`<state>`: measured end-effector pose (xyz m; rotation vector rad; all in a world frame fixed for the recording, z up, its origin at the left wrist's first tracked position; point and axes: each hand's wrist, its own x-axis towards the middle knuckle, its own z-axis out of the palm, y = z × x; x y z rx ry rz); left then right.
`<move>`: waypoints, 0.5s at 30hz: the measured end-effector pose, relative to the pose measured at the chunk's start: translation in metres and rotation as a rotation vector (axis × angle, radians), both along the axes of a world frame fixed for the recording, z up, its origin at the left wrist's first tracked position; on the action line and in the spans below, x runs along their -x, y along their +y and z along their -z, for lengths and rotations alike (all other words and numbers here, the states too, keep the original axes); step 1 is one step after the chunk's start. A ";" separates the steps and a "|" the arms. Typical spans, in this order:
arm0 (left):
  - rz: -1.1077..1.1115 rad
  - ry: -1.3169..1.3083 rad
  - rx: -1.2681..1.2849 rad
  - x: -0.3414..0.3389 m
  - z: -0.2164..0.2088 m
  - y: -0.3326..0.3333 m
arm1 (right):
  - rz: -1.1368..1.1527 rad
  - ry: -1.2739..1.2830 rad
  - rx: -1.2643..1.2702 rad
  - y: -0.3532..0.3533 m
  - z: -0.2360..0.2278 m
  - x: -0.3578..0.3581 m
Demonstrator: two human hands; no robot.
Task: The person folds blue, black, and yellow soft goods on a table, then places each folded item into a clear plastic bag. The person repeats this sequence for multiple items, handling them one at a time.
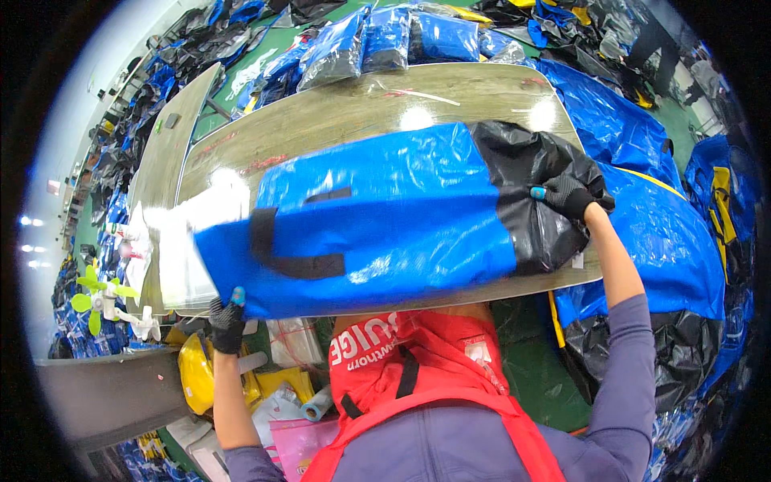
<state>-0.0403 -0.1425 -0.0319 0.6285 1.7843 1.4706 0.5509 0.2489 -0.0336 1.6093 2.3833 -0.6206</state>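
Note:
A large blue bag (385,201) of shiny coated fabric lies flat across a wood-grain table (361,104). Its right end is a crumpled black section (530,169), and a black webbing handle (265,241) is sewn on near the left end. My left hand (227,323), in a dark glove with bare fingertips, pinches the bag's near left corner, which is lifted slightly and blurred. My right hand (564,197), gloved the same way, is closed on the black section, bunching its fabric. The bag's underside is hidden.
White sheets (197,241) lie on the table's left. Packed blue bags (385,40) line its far edge. More blue-and-black bags (650,233) are heaped at the right. A small green-bladed fan (100,296) stands at the left, near yellow material (201,373) below the table edge.

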 end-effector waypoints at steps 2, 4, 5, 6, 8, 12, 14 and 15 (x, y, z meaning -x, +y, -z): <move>0.146 0.295 0.289 0.004 -0.003 -0.009 | -0.057 0.030 0.114 -0.016 -0.002 -0.001; 0.317 0.259 0.397 0.010 -0.002 -0.015 | -0.136 0.048 -0.055 -0.030 -0.005 0.003; 0.454 0.075 0.307 0.012 0.001 -0.016 | -0.106 -0.021 -0.033 -0.035 -0.006 0.007; 0.339 0.145 0.337 0.013 0.005 -0.014 | -0.105 -0.128 -0.093 -0.039 -0.007 0.012; 0.116 0.192 0.351 0.009 0.016 -0.007 | -0.169 -0.259 -0.163 -0.045 -0.007 0.020; 0.079 0.874 0.679 -0.028 0.026 0.032 | -0.284 -0.134 -0.435 -0.047 -0.006 0.032; 0.063 1.388 0.819 -0.059 0.019 0.056 | -0.111 -0.174 -0.193 -0.043 -0.005 0.036; 0.007 1.662 0.444 -0.075 0.014 0.073 | -0.169 -0.160 -0.242 -0.042 -0.005 0.037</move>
